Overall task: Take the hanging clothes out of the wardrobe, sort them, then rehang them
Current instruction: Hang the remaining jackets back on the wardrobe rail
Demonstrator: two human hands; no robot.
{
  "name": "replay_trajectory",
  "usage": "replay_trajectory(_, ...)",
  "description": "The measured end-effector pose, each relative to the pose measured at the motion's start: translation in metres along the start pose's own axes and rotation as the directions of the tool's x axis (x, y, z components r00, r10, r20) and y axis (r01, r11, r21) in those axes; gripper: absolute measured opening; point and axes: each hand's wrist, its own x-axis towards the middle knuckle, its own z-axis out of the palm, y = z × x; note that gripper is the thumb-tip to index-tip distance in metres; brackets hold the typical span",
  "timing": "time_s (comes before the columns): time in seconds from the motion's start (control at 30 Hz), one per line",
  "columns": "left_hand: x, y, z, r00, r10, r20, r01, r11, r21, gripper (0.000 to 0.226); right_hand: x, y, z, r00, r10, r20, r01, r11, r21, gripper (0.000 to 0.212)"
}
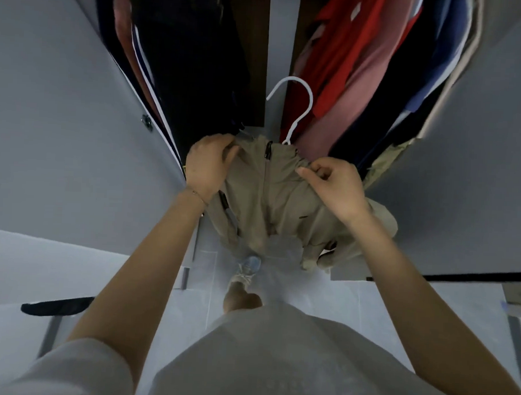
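Observation:
A beige zip jacket [280, 204] hangs on a white hanger [299, 109] in front of the open wardrobe. My left hand [208, 165] grips the jacket's left shoulder. My right hand [334, 185] pinches the fabric at its right shoulder. The hanger's hook points up, free of any rail. Dark clothes [187, 59] hang on the wardrobe's left side. Red and pink clothes [348, 61] hang on the right, with blue ones [437, 73] beside them.
Grey wardrobe doors stand open on the left [77, 114] and right [478, 162]. A brown divider [254, 47] splits the wardrobe. My shoe [247, 271] is on the pale floor below. A dark strip [57, 305] lies at lower left.

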Motion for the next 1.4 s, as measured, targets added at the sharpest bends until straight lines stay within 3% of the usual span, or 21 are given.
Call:
replay_trajectory(0.17,0.054,-0.021,0.005,1.0,0.012,0.01,-0.012,1.0,-0.007,0.026,0.05,-0.015,0.009,0.997,0.05,-0.065,-0.05,0.999,0.008,0.027)
replay_trajectory(0.4,0.131,-0.038,0.003,0.996,0.052,0.067,-0.048,0.997,-0.055,0.056,0.103,-0.036,0.021,0.971,0.147,-0.189,-0.146,0.989,0.02,0.028)
replay_trajectory(0.6,0.176,-0.056,-0.001,0.995,0.094,0.044,-0.092,0.995,-0.029,0.05,0.142,-0.052,0.019,0.933,0.243,-0.265,-0.208,0.966,0.154,0.035)
replay_trajectory(0.87,0.209,-0.054,-0.011,0.989,0.14,0.041,-0.143,0.986,0.087,0.05,0.203,-0.083,0.017,0.87,0.323,-0.373,-0.173,0.908,0.383,0.031)
replay_trajectory(1.4,0.277,-0.046,-0.014,0.986,0.165,0.022,-0.166,0.977,0.131,0.062,0.298,-0.12,0.007,0.777,0.367,-0.511,-0.132,0.889,0.438,0.028)
